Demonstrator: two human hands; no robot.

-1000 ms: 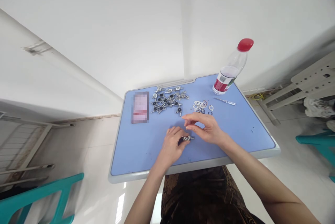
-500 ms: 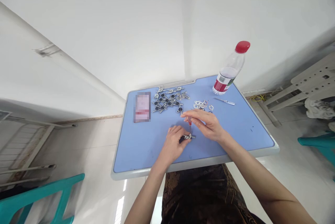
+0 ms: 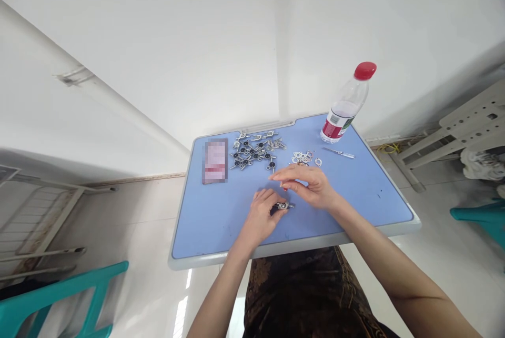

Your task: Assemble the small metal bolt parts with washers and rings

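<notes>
My left hand (image 3: 263,211) pinches a small metal fitting (image 3: 282,205) against the tabletop, and a short rod of the fitting points right. Just above it is my right hand (image 3: 305,182), its fingers closed around a small red-handled screwdriver (image 3: 285,189). Only a bit of the red handle shows under the fingers; the rest is hidden by the hand. Behind both hands lies a pile of metal fittings with black round parts (image 3: 252,152). Thin flat metal plates (image 3: 302,157) lie in a loose heap beyond my right hand.
Everything rests on a small blue table (image 3: 209,222). A red-capped water bottle (image 3: 342,111) stands at the back right, beside a second screwdriver (image 3: 340,153) with a clear handle. A blurred rectangular item (image 3: 215,161) lies at left. A teal stool (image 3: 79,290) is on the floor.
My right hand has shifted slightly left, and the screwdriver's shaft, seen before above the fitting, no longer shows. My left hand keeps its place on the fitting.
</notes>
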